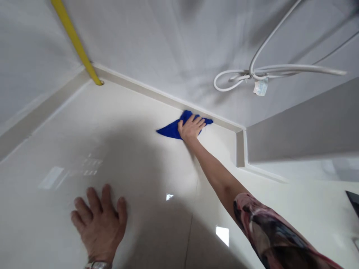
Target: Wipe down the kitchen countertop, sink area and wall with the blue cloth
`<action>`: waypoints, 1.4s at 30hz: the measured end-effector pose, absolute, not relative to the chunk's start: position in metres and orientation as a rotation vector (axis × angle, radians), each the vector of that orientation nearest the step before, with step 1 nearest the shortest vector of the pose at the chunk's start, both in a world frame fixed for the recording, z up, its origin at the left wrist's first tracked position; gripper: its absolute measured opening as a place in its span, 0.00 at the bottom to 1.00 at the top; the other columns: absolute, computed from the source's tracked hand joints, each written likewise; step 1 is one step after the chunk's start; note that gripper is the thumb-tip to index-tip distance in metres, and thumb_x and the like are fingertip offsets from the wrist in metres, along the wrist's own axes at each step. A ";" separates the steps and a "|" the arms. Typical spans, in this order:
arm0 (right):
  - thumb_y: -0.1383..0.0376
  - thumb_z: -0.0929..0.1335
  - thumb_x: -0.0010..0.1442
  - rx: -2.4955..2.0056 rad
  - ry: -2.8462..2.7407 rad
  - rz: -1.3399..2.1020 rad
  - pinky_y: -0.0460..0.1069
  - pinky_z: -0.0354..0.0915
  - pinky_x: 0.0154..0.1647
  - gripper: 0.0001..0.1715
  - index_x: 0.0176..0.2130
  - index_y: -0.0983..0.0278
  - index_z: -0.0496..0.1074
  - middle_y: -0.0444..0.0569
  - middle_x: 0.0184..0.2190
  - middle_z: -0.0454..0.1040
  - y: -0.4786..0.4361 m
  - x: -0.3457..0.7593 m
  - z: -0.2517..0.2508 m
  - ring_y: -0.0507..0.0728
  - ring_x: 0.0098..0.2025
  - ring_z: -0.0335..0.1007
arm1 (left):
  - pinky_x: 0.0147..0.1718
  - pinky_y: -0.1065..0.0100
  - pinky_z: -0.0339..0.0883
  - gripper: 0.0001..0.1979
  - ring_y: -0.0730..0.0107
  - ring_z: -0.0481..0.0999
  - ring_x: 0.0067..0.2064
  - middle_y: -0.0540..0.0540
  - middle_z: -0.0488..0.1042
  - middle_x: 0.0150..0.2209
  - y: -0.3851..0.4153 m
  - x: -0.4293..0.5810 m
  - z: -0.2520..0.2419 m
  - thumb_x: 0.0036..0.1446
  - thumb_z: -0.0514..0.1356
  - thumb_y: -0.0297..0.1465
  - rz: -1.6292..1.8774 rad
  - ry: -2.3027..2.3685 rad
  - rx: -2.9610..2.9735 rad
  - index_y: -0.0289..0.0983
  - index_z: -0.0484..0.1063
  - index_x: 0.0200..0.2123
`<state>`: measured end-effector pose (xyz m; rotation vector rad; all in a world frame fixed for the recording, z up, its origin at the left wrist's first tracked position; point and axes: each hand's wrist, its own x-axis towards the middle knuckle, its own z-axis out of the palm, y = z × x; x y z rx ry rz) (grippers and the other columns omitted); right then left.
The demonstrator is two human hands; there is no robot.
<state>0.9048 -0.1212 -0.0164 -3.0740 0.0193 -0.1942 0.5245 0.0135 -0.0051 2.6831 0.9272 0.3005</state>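
Observation:
My right hand (192,127) is stretched out to the far edge of the glossy white surface (131,97). It presses on a crumpled blue cloth (171,130), its fingers bent over the fabric. The cloth lies against the low raised edge along the wall, one pointed corner spread to the left. At the lower left, my left hand (99,222) is open, fingers spread and palm down over the same surface. Whether that palm touches the surface I cannot tell. A watch (99,265) circles the left wrist.
At the back left corner a yellow pipe (75,41) runs down into a hole in the surface. A tied bundle of white cable (251,73) with a tag (260,86) hangs at the wall. The raised edge (165,97) steps around a corner (240,147) on the right.

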 end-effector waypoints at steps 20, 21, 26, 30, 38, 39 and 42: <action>0.55 0.64 0.64 -2.199 -1.827 0.200 0.73 0.43 0.76 0.43 0.73 0.65 0.60 0.58 0.77 0.49 -0.227 0.655 -0.003 0.70 0.80 0.30 | 0.74 0.36 0.41 0.31 0.39 0.44 0.77 0.29 0.55 0.74 0.012 0.513 -0.012 0.70 0.48 0.37 0.371 0.949 2.516 0.24 0.62 0.70; 0.54 0.64 0.65 -2.205 -1.841 0.237 0.72 0.44 0.77 0.41 0.73 0.61 0.60 0.55 0.77 0.49 -0.251 0.657 -0.004 0.69 0.80 0.32 | 0.73 0.36 0.43 0.30 0.40 0.46 0.77 0.29 0.58 0.73 0.014 0.510 -0.015 0.69 0.49 0.36 0.404 0.926 2.495 0.25 0.66 0.68; 0.52 0.62 0.64 -2.631 -1.398 0.286 0.68 0.47 0.78 0.38 0.71 0.51 0.64 0.50 0.74 0.56 -0.311 0.722 -0.012 0.66 0.79 0.41 | 0.71 0.39 0.55 0.24 0.53 0.65 0.71 0.36 0.74 0.63 0.029 0.496 -0.032 0.72 0.44 0.33 0.666 0.844 2.304 0.35 0.78 0.55; 0.52 0.57 0.66 -2.966 -0.668 -0.008 0.71 0.49 0.74 0.41 0.72 0.64 0.61 0.63 0.74 0.54 -0.262 0.797 -0.014 0.71 0.78 0.40 | 0.71 0.38 0.57 0.20 0.48 0.61 0.73 0.37 0.72 0.65 0.023 0.498 -0.030 0.71 0.49 0.32 0.742 0.846 2.364 0.37 0.79 0.54; 0.51 0.60 0.66 -3.092 0.076 -0.188 0.84 0.56 0.53 0.42 0.66 0.78 0.65 0.84 0.64 0.60 -0.069 0.911 -0.017 0.86 0.65 0.58 | 0.69 0.21 0.45 0.29 0.29 0.32 0.77 0.34 0.47 0.77 0.004 0.515 -0.027 0.64 0.56 0.28 0.570 0.793 2.552 0.40 0.68 0.69; 0.50 0.61 0.66 -3.105 0.133 -0.218 0.83 0.56 0.53 0.42 0.65 0.80 0.66 0.86 0.64 0.60 -0.053 0.917 -0.018 0.87 0.64 0.58 | 0.69 0.20 0.44 0.30 0.29 0.32 0.77 0.35 0.44 0.77 0.003 0.517 -0.029 0.64 0.57 0.28 0.590 0.806 2.536 0.40 0.67 0.69; 0.50 0.61 0.67 -3.129 0.160 -0.274 0.79 0.58 0.53 0.43 0.63 0.83 0.68 0.86 0.61 0.63 -0.022 0.921 -0.021 0.86 0.62 0.60 | 0.68 0.18 0.40 0.33 0.28 0.31 0.76 0.38 0.38 0.78 -0.001 0.520 -0.031 0.64 0.58 0.30 0.628 0.850 2.469 0.43 0.63 0.72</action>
